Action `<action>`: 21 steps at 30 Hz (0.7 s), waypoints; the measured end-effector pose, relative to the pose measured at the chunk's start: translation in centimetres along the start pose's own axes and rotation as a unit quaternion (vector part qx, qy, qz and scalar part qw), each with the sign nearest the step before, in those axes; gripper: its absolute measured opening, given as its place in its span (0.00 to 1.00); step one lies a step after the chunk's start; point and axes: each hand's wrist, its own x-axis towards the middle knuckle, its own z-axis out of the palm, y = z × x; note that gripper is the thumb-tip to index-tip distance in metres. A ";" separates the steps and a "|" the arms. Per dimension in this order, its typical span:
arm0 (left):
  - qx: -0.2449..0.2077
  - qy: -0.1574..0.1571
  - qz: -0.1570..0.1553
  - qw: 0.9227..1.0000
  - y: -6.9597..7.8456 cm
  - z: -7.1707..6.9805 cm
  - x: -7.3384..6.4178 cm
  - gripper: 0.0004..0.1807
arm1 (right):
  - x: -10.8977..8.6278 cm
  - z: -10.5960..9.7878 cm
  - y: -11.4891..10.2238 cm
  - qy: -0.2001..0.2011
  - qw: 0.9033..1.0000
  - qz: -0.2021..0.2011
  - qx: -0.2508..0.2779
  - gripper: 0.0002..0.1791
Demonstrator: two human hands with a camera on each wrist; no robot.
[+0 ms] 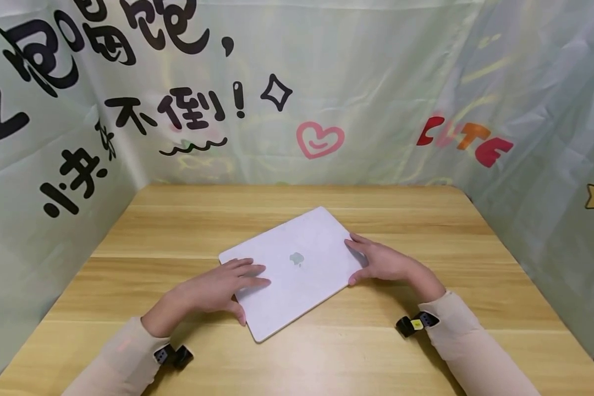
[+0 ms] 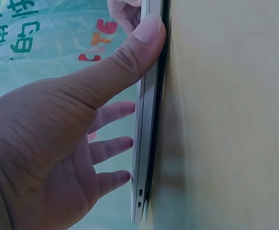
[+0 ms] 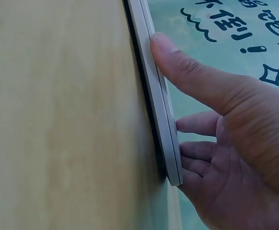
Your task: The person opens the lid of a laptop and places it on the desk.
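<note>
A closed silver laptop (image 1: 297, 297) with an apple logo on its lid lies at an angle on the wooden table. At its left end, my left hand (image 1: 218, 289) spreads its fingers over the lid. In the left wrist view its thumb (image 2: 139, 43) presses on the laptop's side edge, and fairly straight fingertips touch the lid. My right hand (image 1: 383, 261) is at the opposite end, thumb by the near corner and fingers along the short side. The right wrist view has that thumb (image 3: 187, 67) against the thin edge (image 3: 161, 110), with the other fingers beyond it.
Bare wood of the table (image 1: 178, 220) surrounds the laptop. A pale printed cloth (image 1: 386, 82) hangs behind and along both sides of the table. Small black cameras, one by each cuff (image 1: 173, 356), hang close over the tabletop.
</note>
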 end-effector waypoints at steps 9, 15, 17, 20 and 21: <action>-0.005 0.012 0.018 1.000 -0.3 -0.4 0.5 0.48 | -0.9 0.2 0.2 -0.003 1.000 0.015 -0.008 0.61; -0.021 0.024 0.011 0.999 -1.0 -0.4 0.7 0.46 | -1.6 0.3 0.1 0.003 1.000 0.024 -0.010 0.61; -0.029 0.027 0.005 0.999 -1.3 -0.4 0.8 0.45 | -1.7 0.4 0.1 0.004 0.999 0.029 -0.014 0.61; -0.037 0.026 -0.006 0.999 -1.6 -0.6 0.8 0.45 | -1.9 0.4 0.0 0.005 0.999 0.038 -0.020 0.61; -0.039 0.026 -0.012 0.999 -1.6 -0.6 0.8 0.45 | -1.9 0.5 -0.1 0.004 0.999 0.040 -0.024 0.61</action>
